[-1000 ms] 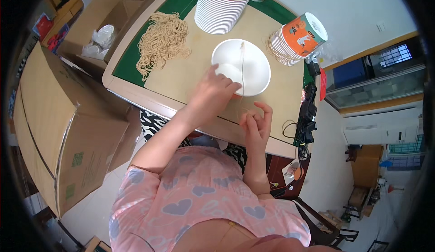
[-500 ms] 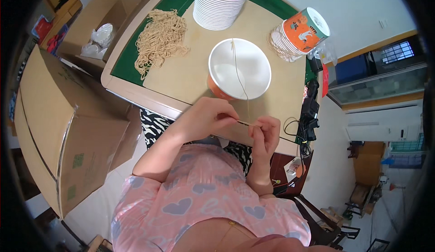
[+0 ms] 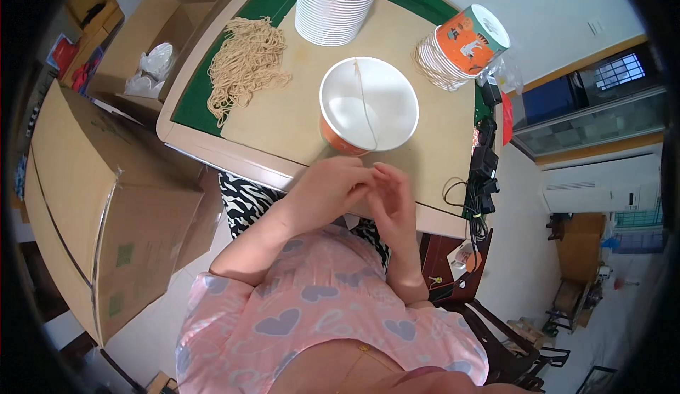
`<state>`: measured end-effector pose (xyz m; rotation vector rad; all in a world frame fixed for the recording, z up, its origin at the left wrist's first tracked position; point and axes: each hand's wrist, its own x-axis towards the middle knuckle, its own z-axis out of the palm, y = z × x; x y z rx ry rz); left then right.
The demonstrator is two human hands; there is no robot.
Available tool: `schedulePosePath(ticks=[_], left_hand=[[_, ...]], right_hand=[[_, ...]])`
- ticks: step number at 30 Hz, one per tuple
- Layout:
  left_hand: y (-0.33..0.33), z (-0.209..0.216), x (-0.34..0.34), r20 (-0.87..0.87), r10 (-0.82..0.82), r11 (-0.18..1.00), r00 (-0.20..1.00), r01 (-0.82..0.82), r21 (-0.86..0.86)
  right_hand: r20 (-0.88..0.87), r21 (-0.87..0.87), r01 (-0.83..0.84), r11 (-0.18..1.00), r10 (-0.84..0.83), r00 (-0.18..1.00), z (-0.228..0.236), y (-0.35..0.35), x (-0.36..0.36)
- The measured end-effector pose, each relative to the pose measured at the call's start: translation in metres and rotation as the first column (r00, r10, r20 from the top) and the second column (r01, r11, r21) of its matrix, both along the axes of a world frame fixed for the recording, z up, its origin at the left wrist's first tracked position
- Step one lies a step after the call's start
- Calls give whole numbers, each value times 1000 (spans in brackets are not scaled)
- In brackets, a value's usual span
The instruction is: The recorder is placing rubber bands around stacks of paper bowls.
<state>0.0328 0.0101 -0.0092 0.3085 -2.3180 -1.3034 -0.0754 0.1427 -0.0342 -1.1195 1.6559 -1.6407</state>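
Just in front of the table's near edge, my left hand (image 3: 328, 190) and my right hand (image 3: 394, 201) meet at the fingertips. Both are closed in a pinch on a thin tan string (image 3: 366, 107); the short stretch between the fingers is hidden. From there the string runs over the near rim of a white paper bucket (image 3: 393, 114) with an orange outside, then up across its inside to the far wall, where its other end is attached. The bucket stands upright on the table, mouth tilted toward me.
A heap of loose tan string (image 3: 248, 61) lies on the table's left. Behind the bucket rises a tall stack of paper buckets (image 3: 336, 8); an upturned orange stack (image 3: 464, 47), string around its rims, stands right. Black adapters and cables (image 3: 485, 164) line the right edge. Cardboard boxes (image 3: 152, 217) stand left.
My right hand has moved left and up to meet my left hand, so the string between them no longer shows. The string's slack near the bucket rim has shifted left.
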Motion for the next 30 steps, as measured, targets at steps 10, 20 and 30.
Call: schedulePosePath(ticks=[10,20,30], left_hand=[[-3,4,-1,24,139,983,990,-141,116],[3,-7,-16,95,-183,817,979,97,568],[4,-10,-16,42,-136,837,990,92,539]], right_hand=[[69,123,213,969,-223,972,-7,0,-7],[-120,-87,281,956,-290,949,-14,4,-8],[-29,-52,218,975,-219,975,-9,1,-13]])
